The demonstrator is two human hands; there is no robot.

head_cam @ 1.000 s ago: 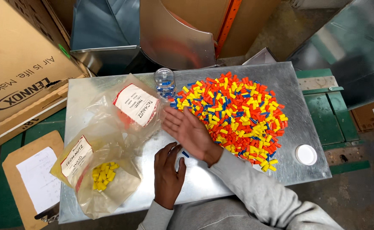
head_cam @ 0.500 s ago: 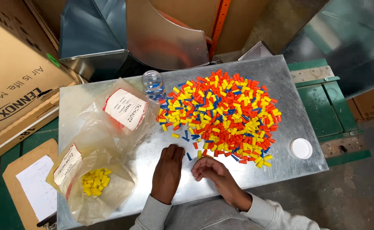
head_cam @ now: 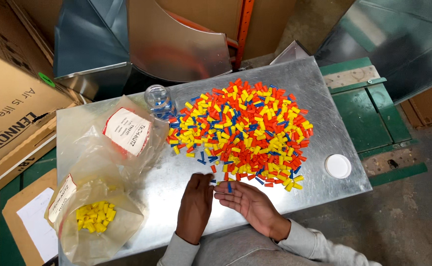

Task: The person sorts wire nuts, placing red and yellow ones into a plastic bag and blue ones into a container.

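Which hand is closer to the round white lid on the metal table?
The right hand. It lies palm up at the pile's near edge, to the left of the round white plastic lid. The left hand rests palm down beside it, farther from the lid.

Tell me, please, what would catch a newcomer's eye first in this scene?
First comes the big heap of small orange, yellow and blue caps spread across the middle of the metal table. Just below it, the left hand lies palm down while the right hand is palm up, with a blue cap at its fingertips. At the lower left sits a clear bag of yellow caps.
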